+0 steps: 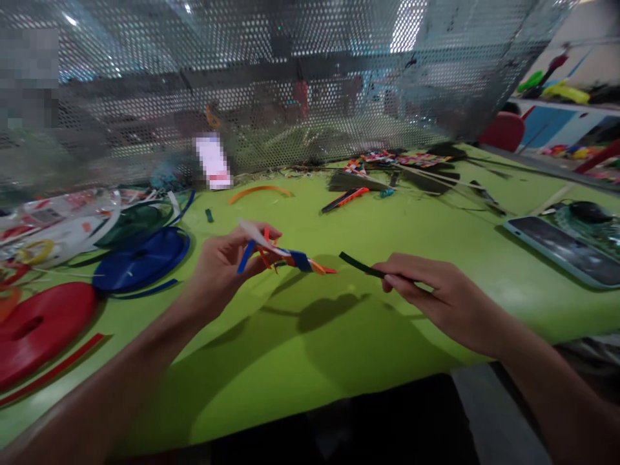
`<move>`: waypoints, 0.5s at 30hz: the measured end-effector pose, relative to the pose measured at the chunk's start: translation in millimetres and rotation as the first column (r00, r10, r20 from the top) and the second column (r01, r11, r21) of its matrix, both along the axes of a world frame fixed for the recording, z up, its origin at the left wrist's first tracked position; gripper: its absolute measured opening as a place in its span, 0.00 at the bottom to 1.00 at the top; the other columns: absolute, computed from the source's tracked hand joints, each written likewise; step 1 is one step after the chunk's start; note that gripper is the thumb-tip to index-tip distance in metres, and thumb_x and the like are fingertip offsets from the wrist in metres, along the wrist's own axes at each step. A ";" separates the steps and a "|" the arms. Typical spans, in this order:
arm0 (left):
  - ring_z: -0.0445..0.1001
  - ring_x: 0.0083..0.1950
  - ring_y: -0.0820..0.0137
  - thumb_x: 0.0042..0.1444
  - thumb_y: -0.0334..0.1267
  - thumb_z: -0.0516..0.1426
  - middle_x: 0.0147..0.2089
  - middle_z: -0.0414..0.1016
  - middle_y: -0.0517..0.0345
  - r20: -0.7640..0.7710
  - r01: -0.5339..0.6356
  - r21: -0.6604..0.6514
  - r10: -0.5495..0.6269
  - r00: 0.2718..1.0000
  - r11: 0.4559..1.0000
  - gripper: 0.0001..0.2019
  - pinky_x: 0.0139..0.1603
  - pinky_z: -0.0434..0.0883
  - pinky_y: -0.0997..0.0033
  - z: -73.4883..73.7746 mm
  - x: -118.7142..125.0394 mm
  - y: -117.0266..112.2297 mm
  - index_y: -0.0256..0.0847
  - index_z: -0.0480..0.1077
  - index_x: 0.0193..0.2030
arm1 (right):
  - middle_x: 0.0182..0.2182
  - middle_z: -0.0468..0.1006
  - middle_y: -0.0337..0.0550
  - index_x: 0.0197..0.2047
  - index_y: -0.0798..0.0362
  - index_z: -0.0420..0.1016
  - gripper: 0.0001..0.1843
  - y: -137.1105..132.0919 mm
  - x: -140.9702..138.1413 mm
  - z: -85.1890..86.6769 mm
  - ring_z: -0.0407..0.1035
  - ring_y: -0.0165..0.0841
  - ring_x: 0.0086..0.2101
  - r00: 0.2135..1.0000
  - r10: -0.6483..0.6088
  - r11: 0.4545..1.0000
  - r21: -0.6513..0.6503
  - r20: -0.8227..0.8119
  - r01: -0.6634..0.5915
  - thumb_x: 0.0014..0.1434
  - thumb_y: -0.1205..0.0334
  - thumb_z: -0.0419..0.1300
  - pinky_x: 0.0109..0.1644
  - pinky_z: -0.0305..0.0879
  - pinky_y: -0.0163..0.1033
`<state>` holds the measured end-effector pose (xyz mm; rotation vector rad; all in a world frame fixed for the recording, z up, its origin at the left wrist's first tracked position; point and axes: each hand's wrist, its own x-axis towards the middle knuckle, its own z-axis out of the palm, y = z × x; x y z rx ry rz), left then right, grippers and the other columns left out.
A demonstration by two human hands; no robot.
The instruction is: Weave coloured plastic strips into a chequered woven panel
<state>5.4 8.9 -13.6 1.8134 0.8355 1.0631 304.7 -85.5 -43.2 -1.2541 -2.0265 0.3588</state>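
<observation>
Above green table (339, 336): left hand (217, 268) pinches strip bundle (281, 255); right hand (436, 294) (palm down) pinches dark strip (361, 265).

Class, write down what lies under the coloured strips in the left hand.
Only bare, shadowed green table lies under the coloured strips; the left hand covers their near ends.

The dark strip (356, 263) disappears inside the right hand (436, 294); red reel (41, 329) cropped.

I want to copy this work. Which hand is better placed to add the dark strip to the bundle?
Probably right: the right hand pinches the dark strip, tip aimed at the bundle, which the left hand grips.
</observation>
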 end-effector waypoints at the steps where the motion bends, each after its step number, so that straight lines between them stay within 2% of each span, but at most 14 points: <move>1: 0.75 0.44 0.65 0.51 0.41 0.70 0.46 0.80 0.53 0.028 0.005 -0.041 -0.004 1.000 0.999 0.07 0.43 0.72 0.67 0.6 0.2 -1.8 0.43 0.81 0.34 | 0.31 0.80 0.45 0.44 0.53 0.79 0.14 0.0 -2.2 0.9 0.75 0.32 0.31 1.000 0.004 1.000 0.001 -0.002 -0.004 0.69 0.61 0.52 0.35 0.70 0.35; 4: 0.77 0.43 0.65 0.53 0.37 0.68 0.42 0.82 0.57 0.141 0.038 -0.151 -0.016 0.990 0.988 0.07 0.47 0.73 0.65 1.6 1.9 -5.7 0.43 0.81 0.40 | 0.38 0.83 0.48 0.46 0.51 0.80 0.14 0.4 -9.1 4.7 0.77 0.36 0.37 1.000 -0.016 1.000 0.003 -0.010 0.016 0.68 0.61 0.53 0.42 0.72 0.38; 6: 0.78 0.42 0.66 0.53 0.36 0.68 0.39 0.82 0.60 0.228 0.056 -0.207 -0.007 0.974 0.977 0.06 0.49 0.74 0.64 2.7 3.9 -7.0 0.43 0.81 0.38 | 0.40 0.83 0.48 0.45 0.51 0.80 0.13 1.3 -14.2 10.0 0.77 0.37 0.38 0.999 -0.030 0.999 -0.015 -0.029 0.030 0.67 0.60 0.54 0.42 0.72 0.39; 8: 0.78 0.39 0.68 0.52 0.36 0.68 0.37 0.82 0.60 0.280 0.055 -0.278 0.026 0.960 0.959 0.04 0.47 0.76 0.65 4.3 5.6 -7.3 0.42 0.80 0.36 | 0.36 0.81 0.46 0.44 0.52 0.80 0.13 3.6 -20.4 17.5 0.74 0.35 0.33 0.995 -0.056 0.996 -0.072 -0.085 0.050 0.65 0.58 0.55 0.37 0.71 0.38; 10: 0.77 0.36 0.70 0.50 0.35 0.68 0.35 0.81 0.58 0.275 0.036 -0.368 0.072 0.959 0.929 0.06 0.41 0.77 0.69 5.8 6.5 -6.6 0.39 0.79 0.33 | 0.29 0.77 0.42 0.45 0.54 0.80 0.14 8.4 -28.1 25.4 0.68 0.31 0.26 0.982 -0.080 0.978 -0.202 -0.172 0.044 0.64 0.56 0.56 0.29 0.64 0.35; 12: 0.77 0.33 0.70 0.48 0.35 0.68 0.34 0.81 0.55 0.232 0.014 -0.473 0.110 0.966 0.881 0.07 0.36 0.77 0.71 6.5 6.6 -5.5 0.36 0.77 0.31 | 0.23 0.69 0.37 0.47 0.56 0.78 0.17 16.5 -36.7 31.0 0.59 0.27 0.21 0.953 -0.080 0.927 -0.374 -0.292 -0.037 0.63 0.53 0.57 0.23 0.54 0.34; 15: 0.77 0.32 0.69 0.48 0.35 0.67 0.36 0.81 0.51 0.154 -0.026 -0.603 0.148 0.977 0.797 0.08 0.32 0.77 0.69 5.2 7.1 -4.5 0.35 0.75 0.32 | 0.21 0.60 0.31 0.44 0.57 0.75 0.20 33.0 -50.1 32.6 0.50 0.23 0.18 0.884 -0.054 0.783 -0.569 -0.465 -0.251 0.59 0.47 0.62 0.20 0.44 0.32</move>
